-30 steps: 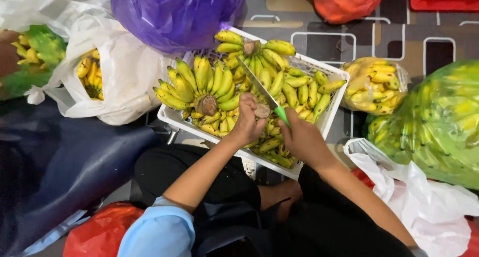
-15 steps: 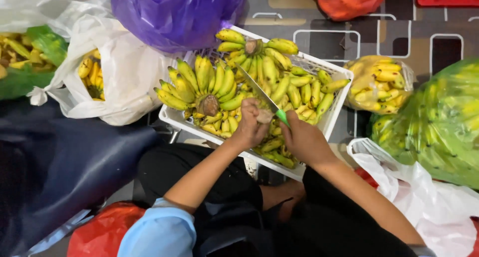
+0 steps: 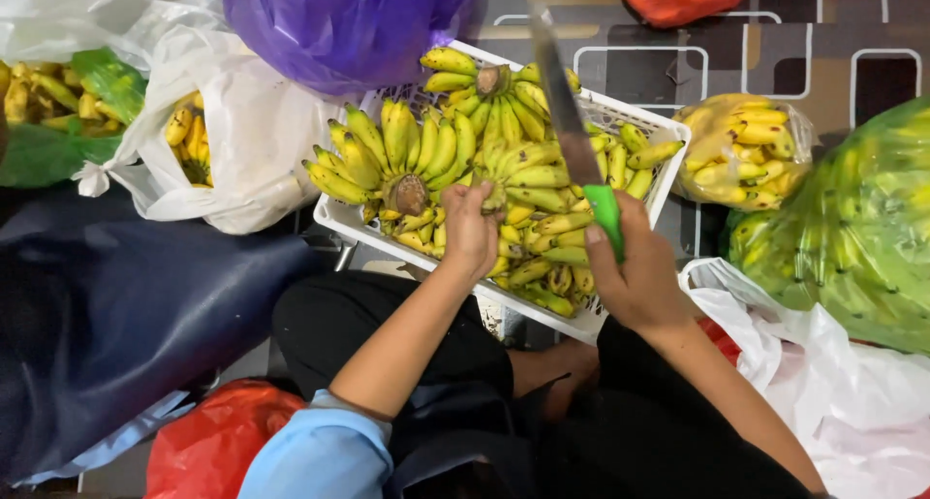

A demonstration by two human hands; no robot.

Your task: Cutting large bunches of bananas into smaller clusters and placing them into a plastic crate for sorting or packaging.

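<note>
Over the white plastic basket (image 3: 668,131) of small yellow bananas (image 3: 407,155), the left hand (image 3: 472,230) grips a bunch (image 3: 528,170); the right hand (image 3: 635,271) is clenched around a green-handled long knife (image 3: 576,140).

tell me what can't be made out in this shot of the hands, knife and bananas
- Head view: the knife blade is motion-blurred; its edge is unreadable.
- The green handle is mostly hidden inside the right hand.
- The left hand covers the banana stem it grips.
- The white basket floor is buried under bananas.
- The purple bag is opaque, cut by the top edge.
</note>
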